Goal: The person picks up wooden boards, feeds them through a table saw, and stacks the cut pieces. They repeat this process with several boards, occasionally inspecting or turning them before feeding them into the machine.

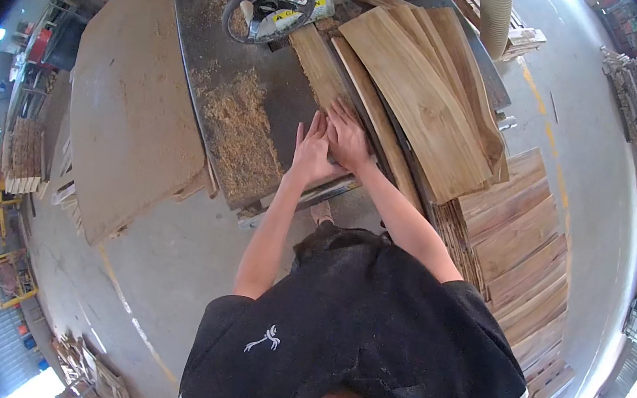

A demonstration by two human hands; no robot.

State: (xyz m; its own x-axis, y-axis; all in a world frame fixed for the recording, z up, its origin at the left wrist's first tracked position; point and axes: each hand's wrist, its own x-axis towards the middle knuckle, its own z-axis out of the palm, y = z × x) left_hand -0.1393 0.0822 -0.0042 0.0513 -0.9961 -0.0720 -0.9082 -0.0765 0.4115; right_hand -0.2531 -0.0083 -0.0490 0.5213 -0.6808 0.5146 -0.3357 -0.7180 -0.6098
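Note:
Both my hands lie over the near end of a narrow wooden board [318, 62] on the dark machine table [270, 74]. My left hand [312, 149] is flat, fingers stretched forward, at the board's left side. Beside it, touching or overlapping it, my right hand [348, 137] rests with its fingers extended toward the machine. The board's far end runs under the machine head, below a dark handwheel [268, 10], and is hidden there. Right of my hands lies a narrow board strip [380, 119], next to a fanned stack of wide planks [419, 92].
Sawdust [238, 137] is heaped on the table's left part. A large brown sheet [128, 96] stands to the left. Joined wooden panels [520, 240] lie at the right, near a yellow floor line [552, 140]. A ribbed hose [493, 18] hangs at the back.

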